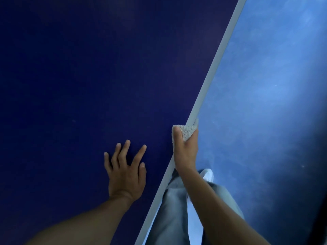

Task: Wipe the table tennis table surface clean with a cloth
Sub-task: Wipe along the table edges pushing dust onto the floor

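Note:
The dark blue table tennis table (79, 76) fills the left and middle of the head view. Its pale edge strip (215, 68) runs diagonally from the top right down to the bottom middle. My right hand (185, 151) grips a light grey fluffy cloth (188, 130) wrapped over that edge, thumb on the table side and fingers hidden on the outer side. My left hand (126, 171) lies flat on the tabletop to the left of it, fingers spread and straight.
To the right of the edge lies a lighter blue floor (265, 103). My legs in grey trousers (174, 214) and a white shoe (208, 175) stand close beside the table edge, below my right arm.

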